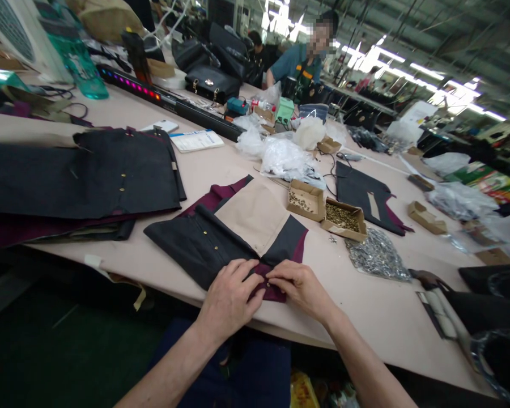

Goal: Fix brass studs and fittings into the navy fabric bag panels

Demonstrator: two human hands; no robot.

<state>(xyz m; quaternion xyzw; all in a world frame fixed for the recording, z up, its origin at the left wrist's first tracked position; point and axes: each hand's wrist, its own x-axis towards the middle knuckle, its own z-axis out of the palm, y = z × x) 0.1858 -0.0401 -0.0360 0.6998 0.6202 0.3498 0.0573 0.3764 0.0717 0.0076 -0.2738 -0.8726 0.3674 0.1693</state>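
Observation:
In front of me lies a black bag panel (181, 241) with burgundy lining and a beige patch (255, 215). Two small gold-coloured studs show on its black part. My left hand (232, 297) is closed on the panel's near edge, fingers bent over a turned-up piece of burgundy lining (276, 293). Just right of it, my right hand (301, 288) pinches with thumb and forefinger at the same edge. A tiny metal piece (267, 285) shows between the two hands. What exactly the right fingertips hold is hidden.
Cardboard boxes of small metal parts (344, 218) and a plastic bag of silvery pieces (378, 255) lie to the right. Stacked black panels (127, 170) are at left. Farther back are crumpled plastic bags (284, 158), a notebook (198, 141) and a person (300, 62).

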